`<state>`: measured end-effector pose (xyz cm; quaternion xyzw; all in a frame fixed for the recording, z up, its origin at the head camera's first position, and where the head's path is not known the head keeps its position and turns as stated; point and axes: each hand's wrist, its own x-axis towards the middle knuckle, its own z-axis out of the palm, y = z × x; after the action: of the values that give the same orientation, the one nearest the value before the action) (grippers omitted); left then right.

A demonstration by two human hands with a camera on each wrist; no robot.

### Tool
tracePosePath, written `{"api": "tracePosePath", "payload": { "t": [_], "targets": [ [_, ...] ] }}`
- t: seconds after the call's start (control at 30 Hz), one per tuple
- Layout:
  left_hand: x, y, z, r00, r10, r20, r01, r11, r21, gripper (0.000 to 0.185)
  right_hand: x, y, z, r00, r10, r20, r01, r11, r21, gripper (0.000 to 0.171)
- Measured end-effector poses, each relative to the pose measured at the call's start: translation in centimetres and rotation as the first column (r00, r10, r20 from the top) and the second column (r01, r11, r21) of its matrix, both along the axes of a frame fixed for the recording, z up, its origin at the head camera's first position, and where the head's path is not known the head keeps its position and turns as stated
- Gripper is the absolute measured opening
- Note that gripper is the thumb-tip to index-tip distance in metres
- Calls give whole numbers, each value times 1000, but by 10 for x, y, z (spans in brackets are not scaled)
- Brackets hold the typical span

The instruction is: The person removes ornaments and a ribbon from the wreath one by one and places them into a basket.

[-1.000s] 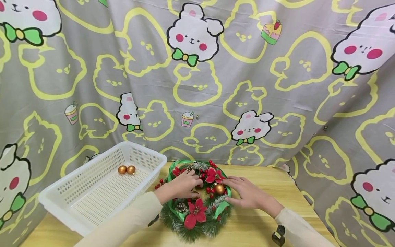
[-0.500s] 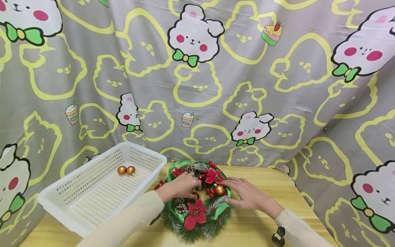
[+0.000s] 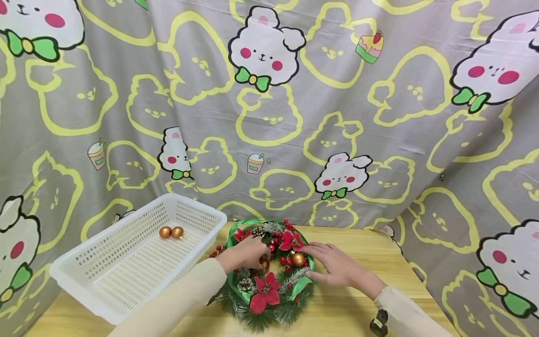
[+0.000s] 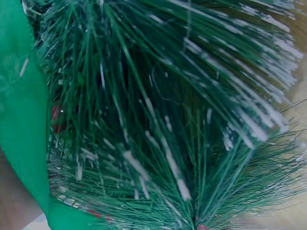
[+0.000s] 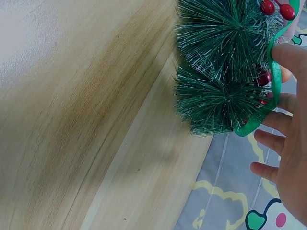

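Note:
A Christmas wreath (image 3: 283, 312) of frosted green needles lies on the table, trimmed with green ribbon (image 3: 302, 286), red berries, pine cones (image 3: 246, 284) and red poinsettias (image 3: 265, 292). Over its centre, my left hand (image 3: 248, 252) pinches a gold Christmas ball (image 3: 264, 263), mostly covered by the fingers. Another gold ball (image 3: 297, 259) sits on the wreath's right side. My right hand (image 3: 338, 267) rests against the right rim with fairly straight fingers. The right wrist view shows the thumb (image 5: 290, 60) at the green ribbon. Needles and ribbon (image 4: 21, 120) fill the left wrist view.
A white plastic basket (image 3: 98, 299) stands left of the wreath, with two gold balls (image 3: 171, 232) inside. The wooden table (image 3: 375, 252) ends at a patterned grey curtain (image 3: 278, 187). A small black object (image 3: 379, 323) is by the right sleeve.
My left hand has shifted slightly within the wreath's centre, and more of the gold ball shows under its fingers. My right hand has stayed at the right rim.

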<state>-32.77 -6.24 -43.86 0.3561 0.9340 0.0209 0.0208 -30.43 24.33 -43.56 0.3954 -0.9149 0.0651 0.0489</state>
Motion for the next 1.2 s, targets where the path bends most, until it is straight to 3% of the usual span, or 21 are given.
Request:
{"api": "tracePosePath", "payload": {
  "t": [0.37,0.7,1.2],
  "targets": [
    [-4,-11,12,999,-23,24,21,996,84,27,0,-1,1,1000,-1,-15,0,1000,-13,67],
    [2,-9,33,997,-25,70,13,986,164,28,-1,-1,-2,1000,2,-21,-2,1000,-16,67],
    [10,-13,48,997,-73,29,65,974,218,26,-1,0,-1,1000,1,-9,-2,1000,-19,67]
  ]
}}
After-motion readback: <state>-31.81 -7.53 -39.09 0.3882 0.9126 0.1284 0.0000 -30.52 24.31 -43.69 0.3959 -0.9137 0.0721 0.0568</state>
